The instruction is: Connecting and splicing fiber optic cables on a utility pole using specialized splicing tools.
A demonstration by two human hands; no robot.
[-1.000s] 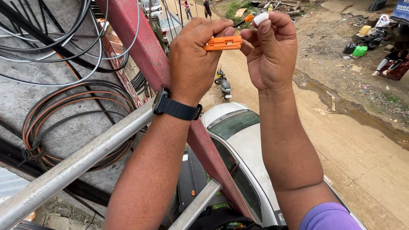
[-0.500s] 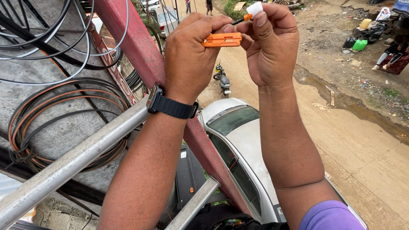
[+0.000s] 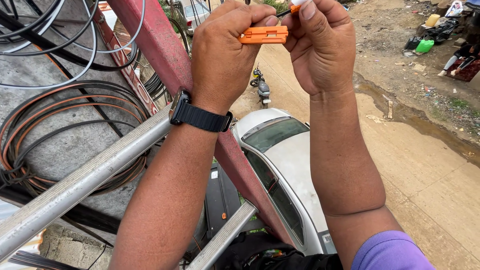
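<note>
My left hand (image 3: 227,52), with a black watch (image 3: 199,116) on the wrist, grips a small flat orange tool (image 3: 264,35) between thumb and fingers at the top of the view. My right hand (image 3: 320,47) is raised beside it. Its fingertips pinch a small white and orange piece (image 3: 296,5) at the tool's right end, partly cut off by the top edge. A thin dark cable (image 3: 281,14) runs from that piece behind the left hand. Both forearms reach up from the bottom of the view.
Metal ladder rungs (image 3: 85,180) cross under my left arm, against a red pole (image 3: 165,55). Coiled black and orange cables (image 3: 65,130) hang at the left. Far below are a silver car (image 3: 287,165), a motorbike (image 3: 262,87), a dirt road (image 3: 430,175) and a seated person (image 3: 462,62).
Both hands have risen toward the top of the view with the orange tool. The white piece in the right hand is now partly out of view.
</note>
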